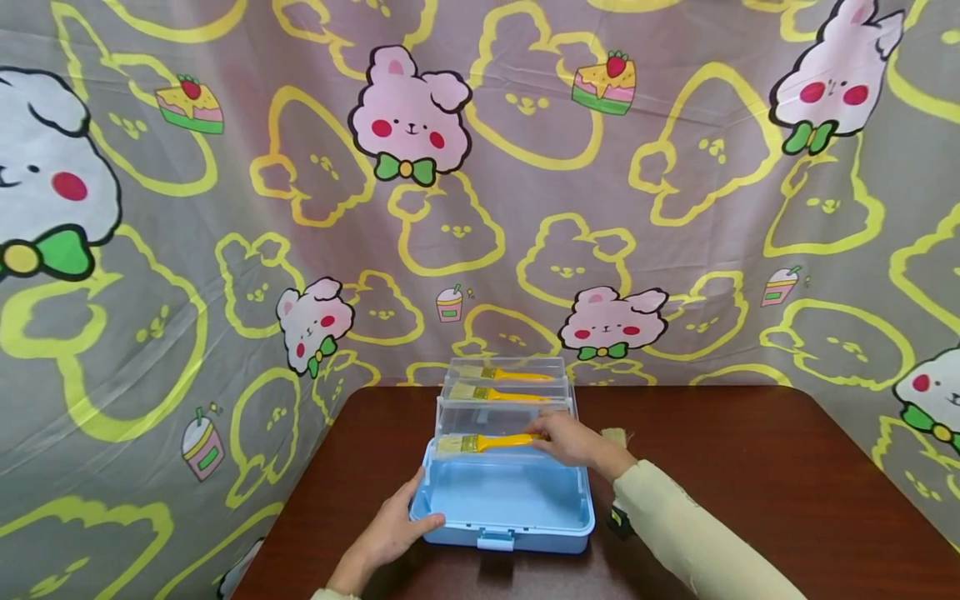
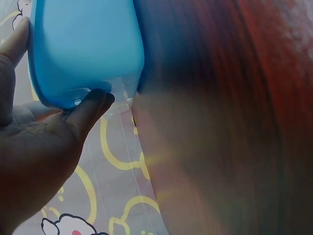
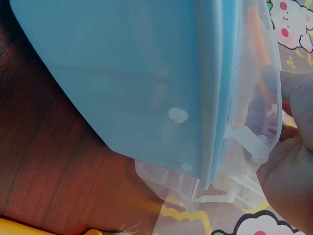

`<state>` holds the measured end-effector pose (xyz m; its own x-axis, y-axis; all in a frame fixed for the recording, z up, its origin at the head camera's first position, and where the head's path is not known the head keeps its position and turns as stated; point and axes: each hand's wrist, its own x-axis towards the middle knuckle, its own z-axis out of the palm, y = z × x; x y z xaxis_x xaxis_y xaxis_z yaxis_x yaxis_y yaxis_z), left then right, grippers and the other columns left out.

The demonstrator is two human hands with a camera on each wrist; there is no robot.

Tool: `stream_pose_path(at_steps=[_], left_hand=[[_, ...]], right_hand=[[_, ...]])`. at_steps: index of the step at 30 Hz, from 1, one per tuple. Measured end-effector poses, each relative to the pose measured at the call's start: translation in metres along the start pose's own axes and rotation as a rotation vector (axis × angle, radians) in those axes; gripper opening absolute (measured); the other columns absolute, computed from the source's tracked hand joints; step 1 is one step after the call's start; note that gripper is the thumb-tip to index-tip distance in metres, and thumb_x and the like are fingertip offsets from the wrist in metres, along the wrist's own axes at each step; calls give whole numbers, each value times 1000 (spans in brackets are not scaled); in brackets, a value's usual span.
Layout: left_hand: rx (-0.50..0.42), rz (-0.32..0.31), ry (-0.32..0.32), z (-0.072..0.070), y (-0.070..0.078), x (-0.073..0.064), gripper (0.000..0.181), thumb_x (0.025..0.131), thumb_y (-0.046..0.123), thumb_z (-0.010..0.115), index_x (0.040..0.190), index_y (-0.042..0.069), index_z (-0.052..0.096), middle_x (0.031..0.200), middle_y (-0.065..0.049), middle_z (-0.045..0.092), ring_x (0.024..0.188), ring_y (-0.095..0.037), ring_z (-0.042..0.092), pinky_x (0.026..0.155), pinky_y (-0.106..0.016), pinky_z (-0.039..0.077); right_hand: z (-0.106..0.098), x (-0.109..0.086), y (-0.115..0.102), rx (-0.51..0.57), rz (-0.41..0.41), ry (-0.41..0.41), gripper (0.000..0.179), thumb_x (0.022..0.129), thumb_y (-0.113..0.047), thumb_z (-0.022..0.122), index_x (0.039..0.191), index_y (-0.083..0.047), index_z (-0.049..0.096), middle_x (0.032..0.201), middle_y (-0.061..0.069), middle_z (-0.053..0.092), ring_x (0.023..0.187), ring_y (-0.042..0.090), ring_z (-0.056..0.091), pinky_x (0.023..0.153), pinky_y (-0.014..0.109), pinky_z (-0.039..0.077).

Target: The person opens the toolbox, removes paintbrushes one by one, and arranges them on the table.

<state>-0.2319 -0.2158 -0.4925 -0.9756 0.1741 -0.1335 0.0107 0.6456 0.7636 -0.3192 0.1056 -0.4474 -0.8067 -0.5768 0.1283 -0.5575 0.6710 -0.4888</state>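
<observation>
In the head view, a lightly wrinkled, pale cream-green right sleeve (image 1: 690,525) runs between 4 and 5 o'clock; a sliver of left sleeve (image 1: 335,595) shows at 7. The left hand (image 1: 395,518) and right hand (image 1: 572,438) are bare.

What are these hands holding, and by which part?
The left hand grips the blue box by its left side; the right hand pinches its frontmost brush by the handle's end.
</observation>
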Motion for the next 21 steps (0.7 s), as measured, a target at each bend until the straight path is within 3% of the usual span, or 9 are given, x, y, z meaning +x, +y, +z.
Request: stream_pose_path(at_steps=[6,12,21], left_hand=[[3,18,2,0,-1,-1,97,81,46,71,149,-1,20,148,-28,27,130,-45,32,99,-62,30],[-2,41,1,-2,-1,-1,96,82,43,72,149,-2,20,148,-28,26,131,-45,32,100,-61,29],[9,19,-5,-3,1,0,97,81,46,71,149,-1,20,148,-28,26,130,-46,33,98,-62,31]], right_hand=[[0,-2,-3,-10,-41,-8,25,92,-17,63,113,-5,69,86,-6,52,76,11,48,65,24,46],[-1,-1,-3,5,-32,12,26,92,-20,63,115,-8,69,94,-6,60,80,9,52,69,22,49],[-4,-3,-5,163,11,15,25,91,-16,64,113,-6,70,101,-1,68,82,12,57,72,26,51]])
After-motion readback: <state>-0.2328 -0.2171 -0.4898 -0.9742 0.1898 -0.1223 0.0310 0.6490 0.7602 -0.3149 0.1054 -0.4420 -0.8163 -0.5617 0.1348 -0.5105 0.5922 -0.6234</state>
